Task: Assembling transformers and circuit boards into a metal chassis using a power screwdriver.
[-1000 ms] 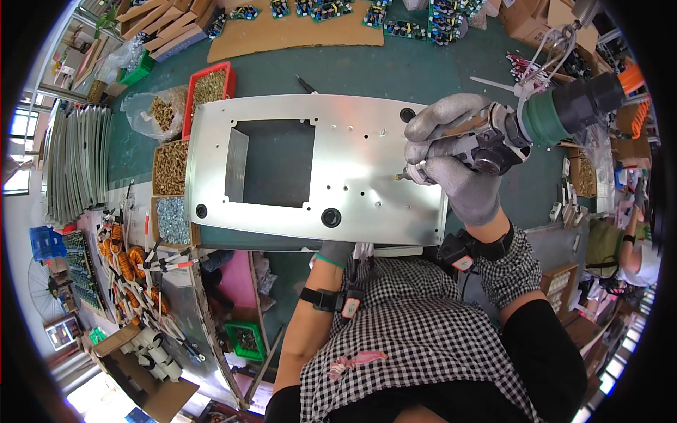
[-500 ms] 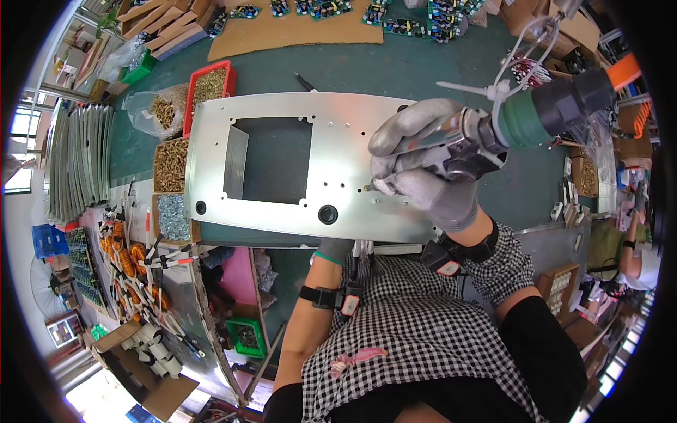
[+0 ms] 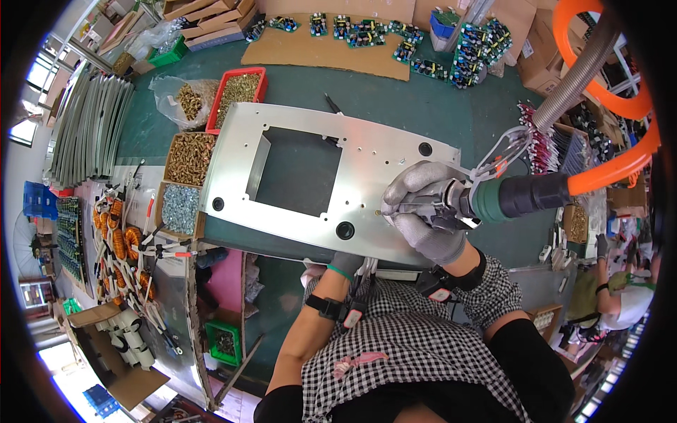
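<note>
A large silver metal panel (image 3: pixel 367 169) with a rectangular cut-out lies on the green bench in front of me. My right hand (image 3: pixel 423 211), in a grey glove, grips a green-and-black power screwdriver (image 3: pixel 522 197). Its tip rests on the panel's near right part, beside a black grommet (image 3: pixel 345 230). My left hand (image 3: pixel 345 262), also gloved, sits at the panel's near edge. It is mostly hidden under that edge, so I cannot make out its grip.
A red tray of screws (image 3: pixel 236 92) and two boxes of screws (image 3: pixel 189 158) stand left of the panel. Circuit boards on cardboard (image 3: pixel 367 32) lie at the back. An orange hose (image 3: pixel 613 106) hangs at right. Copper coils (image 3: pixel 123 240) lie at left. Another person (image 3: pixel 620 296) works at far right.
My right hand has carried the screwdriver left and toward me across the panel, from the holes further back on its right part to a spot by the near edge.
</note>
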{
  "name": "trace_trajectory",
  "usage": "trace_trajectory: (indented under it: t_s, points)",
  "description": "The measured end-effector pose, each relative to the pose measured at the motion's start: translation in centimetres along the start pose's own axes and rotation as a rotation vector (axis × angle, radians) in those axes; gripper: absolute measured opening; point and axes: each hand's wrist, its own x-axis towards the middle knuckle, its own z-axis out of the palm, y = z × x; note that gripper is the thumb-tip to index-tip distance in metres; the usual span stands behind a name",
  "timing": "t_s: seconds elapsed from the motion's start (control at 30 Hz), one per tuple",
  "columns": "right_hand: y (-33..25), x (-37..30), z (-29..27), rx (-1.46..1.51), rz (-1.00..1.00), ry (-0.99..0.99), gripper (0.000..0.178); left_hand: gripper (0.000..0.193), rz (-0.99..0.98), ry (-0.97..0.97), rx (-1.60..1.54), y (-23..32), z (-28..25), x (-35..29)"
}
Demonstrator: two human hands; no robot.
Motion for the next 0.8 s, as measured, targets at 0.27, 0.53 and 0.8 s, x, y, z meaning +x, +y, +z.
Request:
trace_trajectory:
  t_s: [0.27, 0.53, 0.8]
  points:
    - [1.0, 0.0, -0.8, -0.076, -0.075, -0.101, 0.052, 0.028, 0.605, -0.180, 0.881, -4.6, 0.3, 2.9]
    - [-4.8, 2.3, -3.1, 0.111, -0.166, 0.047, 0.042, 0.025, 0.130, -0.390, 0.753, 1.9, -5.1, -0.8]
    - [-7.5, 2.3, -6.1, 0.194, -0.153, 0.250, 0.041, 0.019, 0.557, -0.203, 0.560, 15.3, 1.1, 2.5]
